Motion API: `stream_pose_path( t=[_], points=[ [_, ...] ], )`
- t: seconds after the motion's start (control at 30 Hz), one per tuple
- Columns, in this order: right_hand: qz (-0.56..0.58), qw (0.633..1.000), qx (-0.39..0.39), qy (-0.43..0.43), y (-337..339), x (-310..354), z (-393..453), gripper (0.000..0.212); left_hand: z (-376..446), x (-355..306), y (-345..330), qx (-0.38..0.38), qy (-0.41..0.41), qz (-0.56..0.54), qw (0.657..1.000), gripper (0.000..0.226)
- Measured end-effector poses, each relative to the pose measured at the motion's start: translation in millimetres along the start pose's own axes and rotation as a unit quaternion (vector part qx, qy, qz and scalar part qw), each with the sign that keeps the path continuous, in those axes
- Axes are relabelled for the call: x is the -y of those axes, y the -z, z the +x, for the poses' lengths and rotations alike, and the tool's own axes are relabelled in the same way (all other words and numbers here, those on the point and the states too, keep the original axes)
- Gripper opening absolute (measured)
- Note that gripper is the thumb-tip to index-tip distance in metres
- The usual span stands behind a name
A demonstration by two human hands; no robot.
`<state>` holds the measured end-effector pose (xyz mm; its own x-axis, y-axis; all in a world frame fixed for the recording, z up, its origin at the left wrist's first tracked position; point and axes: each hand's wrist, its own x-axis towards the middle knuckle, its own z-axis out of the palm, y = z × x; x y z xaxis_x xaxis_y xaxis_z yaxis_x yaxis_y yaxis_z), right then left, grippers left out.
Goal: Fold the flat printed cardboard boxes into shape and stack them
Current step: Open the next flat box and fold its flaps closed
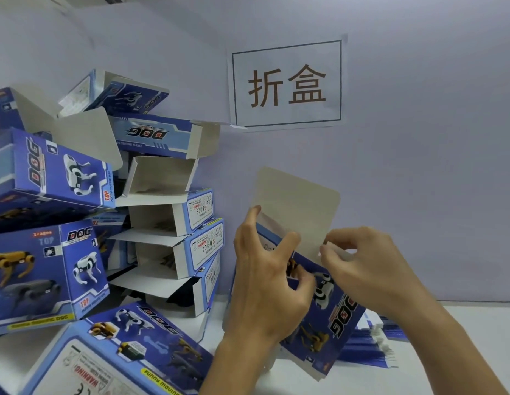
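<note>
Both hands [272, 269] [359, 263] grip one box [338, 312] beside piled boxes [85, 223].

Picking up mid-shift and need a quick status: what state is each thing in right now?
Box in the hands: partly formed, top flap up and open.
Left hand: grips the box.
Right hand: pinches a small side flap.
Folded boxes: stacked at left, ends open, pile untidy.
Flat boxes: unfolded, lying in a pile on the table.

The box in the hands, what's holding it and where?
Both hands hold the blue box. The left hand grips its upper left edge; the right hand pinches a small side flap by the open top.
</note>
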<state>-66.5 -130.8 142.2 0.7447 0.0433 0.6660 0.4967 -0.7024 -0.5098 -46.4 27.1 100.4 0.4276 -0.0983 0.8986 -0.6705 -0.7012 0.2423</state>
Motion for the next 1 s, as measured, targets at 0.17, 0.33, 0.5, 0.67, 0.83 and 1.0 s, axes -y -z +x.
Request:
stream_pose_path(
  t=[0.17, 0.33, 0.5, 0.67, 0.83, 1.0],
  points=[
    [-0.01, 0.999, 0.05, -0.011, 0.9, 5.5, 0.1, 0.031, 1.4, 0.1, 6.2, -0.004, -0.001, 0.003, 1.0, 0.02],
    [-0.025, 0.996, -0.011, -0.086, 3.2, -0.9, 1.6, 0.039, 1.2, -2.2, 6.6, -0.015, 0.006, -0.022, 1.0, 0.013],
    [0.021, 0.997, 0.014, -0.067, 2.0, 6.7, 0.9, 0.025, 6.9, -12.4, 6.2, -0.044, 0.092, -0.086, 0.991, 0.032],
    [0.026, 0.999, 0.024, -0.017, -4.8, 19.8, -2.9, 0.02, 15.8, -13.9, 18.7, -0.054, 0.221, -0.179, 0.957, 0.085],
    [0.025, 0.999, 0.025, 0.031, -15.1, 39.1, -9.6, 0.019, 19.6, -11.7, 31.2, -0.095, 0.306, -0.179, 0.93, 0.089],
    [-0.009, 0.999, -0.012, 0.039, -22.1, 43.3, -11.4, 0.024, 21.7, 0.4, 40.5, -0.022, 0.353, -0.186, 0.917, 0.046]
  ],
)
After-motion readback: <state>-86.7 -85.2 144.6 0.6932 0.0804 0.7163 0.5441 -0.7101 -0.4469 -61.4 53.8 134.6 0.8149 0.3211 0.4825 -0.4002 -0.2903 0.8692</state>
